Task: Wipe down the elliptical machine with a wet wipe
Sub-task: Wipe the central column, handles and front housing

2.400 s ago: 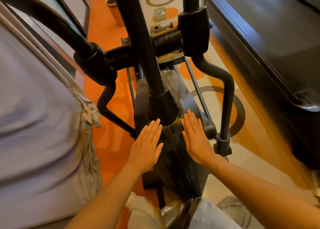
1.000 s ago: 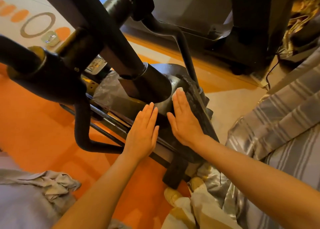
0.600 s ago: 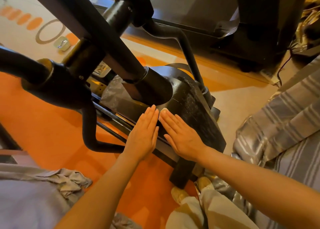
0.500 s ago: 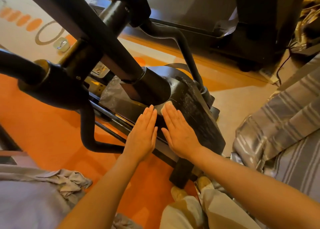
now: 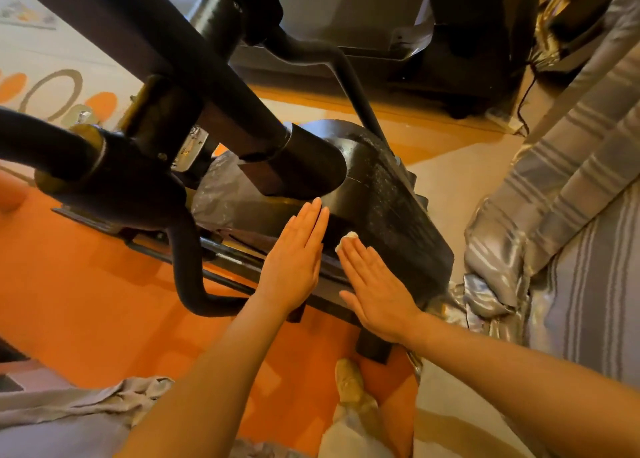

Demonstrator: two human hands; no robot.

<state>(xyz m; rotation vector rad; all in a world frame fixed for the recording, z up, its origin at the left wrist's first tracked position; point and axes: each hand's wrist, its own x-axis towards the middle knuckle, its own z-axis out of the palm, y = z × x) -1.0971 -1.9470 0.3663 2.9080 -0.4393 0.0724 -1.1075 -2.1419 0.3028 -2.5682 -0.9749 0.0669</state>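
Note:
The black elliptical machine fills the middle of the head view, with its dusty housing (image 5: 388, 194), thick centre post (image 5: 194, 63) and curved arm bars (image 5: 188, 260). My left hand (image 5: 294, 260) lies flat and empty on the housing's left side, just below the post's collar. My right hand (image 5: 374, 284) presses flat on the housing's near sloping face. A small piece of white wet wipe (image 5: 346, 239) shows under its fingertips; the rest of the wipe is hidden beneath the palm. The two hands are close together, a few centimetres apart.
A black treadmill (image 5: 433, 52) stands behind the elliptical. Grey striped fabric (image 5: 571, 187) drapes down the right side. The floor (image 5: 86, 284) on the left is orange. A grey cloth (image 5: 104, 398) hangs at lower left, and my foot (image 5: 349, 385) is below the housing.
My right hand has slid down the housing toward me, and the wipe's edge now shows at its fingertips. My left hand stays flat in nearly the same place.

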